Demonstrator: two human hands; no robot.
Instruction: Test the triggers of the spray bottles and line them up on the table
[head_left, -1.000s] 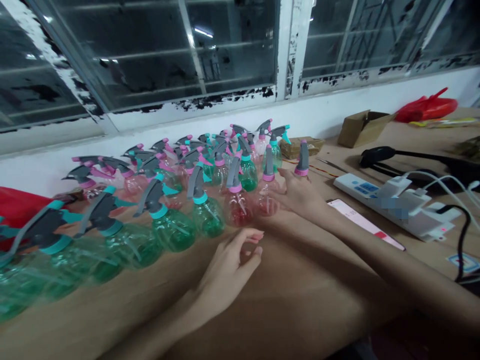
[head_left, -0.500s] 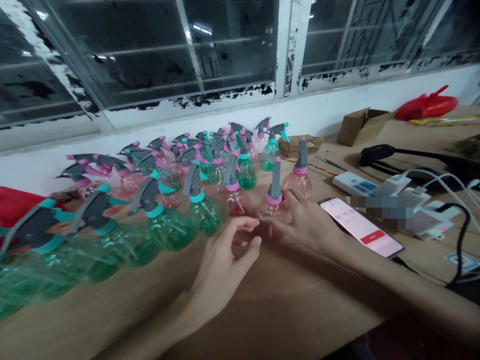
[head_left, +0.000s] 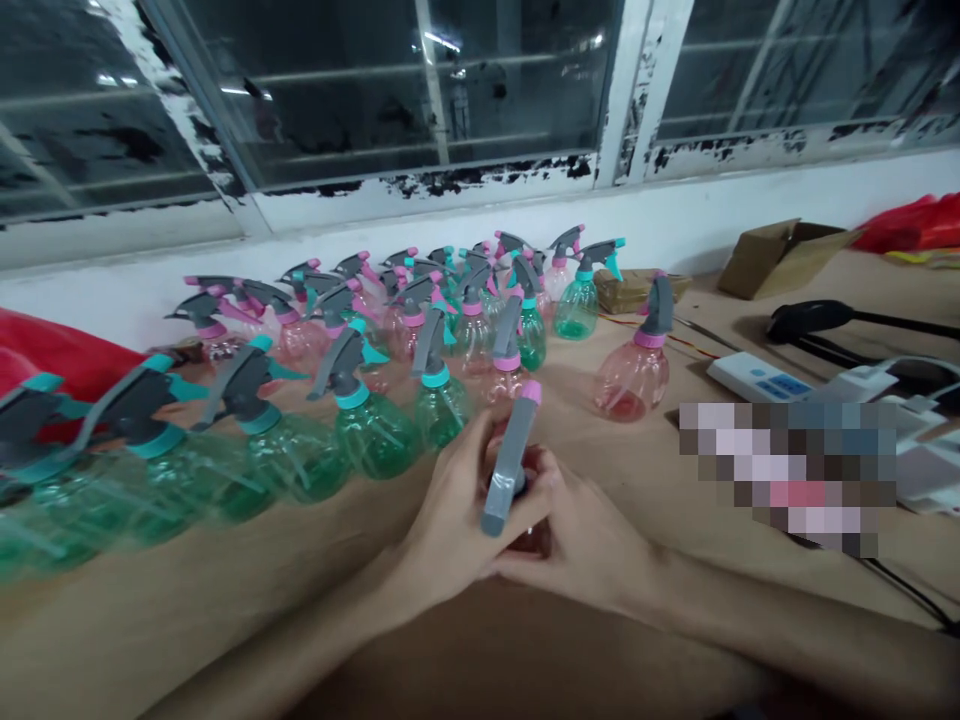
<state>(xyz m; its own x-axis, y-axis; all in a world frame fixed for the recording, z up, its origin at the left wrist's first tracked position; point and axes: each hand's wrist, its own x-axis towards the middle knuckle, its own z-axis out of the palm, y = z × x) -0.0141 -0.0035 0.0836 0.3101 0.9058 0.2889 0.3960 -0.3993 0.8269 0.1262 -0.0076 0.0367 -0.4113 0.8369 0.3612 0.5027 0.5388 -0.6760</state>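
Between my two hands is a pink spray bottle (head_left: 512,455) with a grey trigger head. My left hand (head_left: 450,515) is closed around its neck, just under the head. On the other side my right hand (head_left: 589,525) wraps the bottle's body, and most of that body is hidden by fingers. Another pink spray bottle (head_left: 634,378) stands alone beyond my right hand. Close to my left hand, a green spray bottle (head_left: 442,408) ends a front row of green ones. Directly behind the held bottle is a pink-collared spray bottle (head_left: 507,368), partly covered.
Several more pink and green spray bottles crowd toward the wall. On the right lie a white power strip (head_left: 757,382), cables, a blurred-out patch and a black strap-like object (head_left: 817,320). Cardboard boxes (head_left: 780,262) sit at the back, with red plastic (head_left: 67,350) at far left.
My right hand has brought the pink bottle nearer to me, and my left hand, open before, has closed on it. The view has turned slightly left.
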